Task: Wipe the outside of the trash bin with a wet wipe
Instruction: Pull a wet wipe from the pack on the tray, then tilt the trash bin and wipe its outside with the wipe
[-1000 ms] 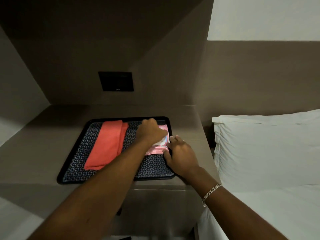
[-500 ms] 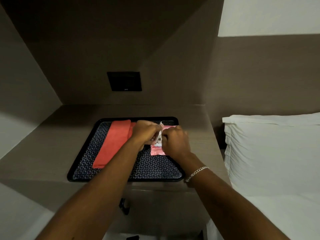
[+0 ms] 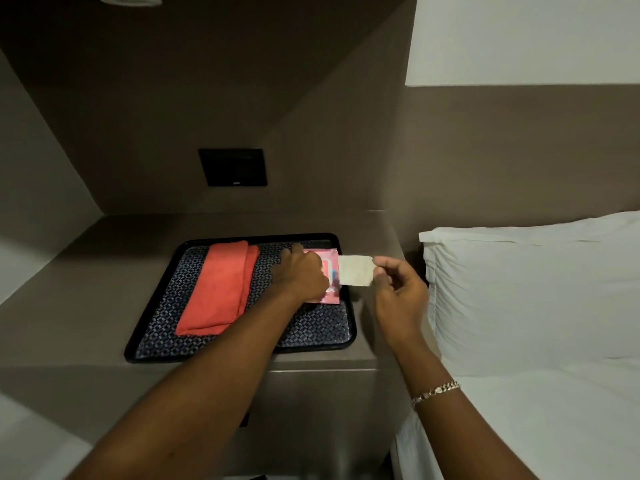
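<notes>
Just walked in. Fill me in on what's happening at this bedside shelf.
A person is getting a wet wipe out. The left hand presses down on the pink wipe pack, which lies on the black tray beside a folded red cloth. The right hand pinches a white wipe by its edge, drawn out to the right of the pack. No trash bin is in view, so wiping has not begun.

Most of the pink wipe pack [image 3: 330, 275] near the tray's [image 3: 239, 355] far right corner is covered by the left hand [image 3: 300, 274], so its print can't be read. The pillow [image 3: 533, 289] gets cut off at the right edge. No trash bin can be made out anywhere.
</notes>
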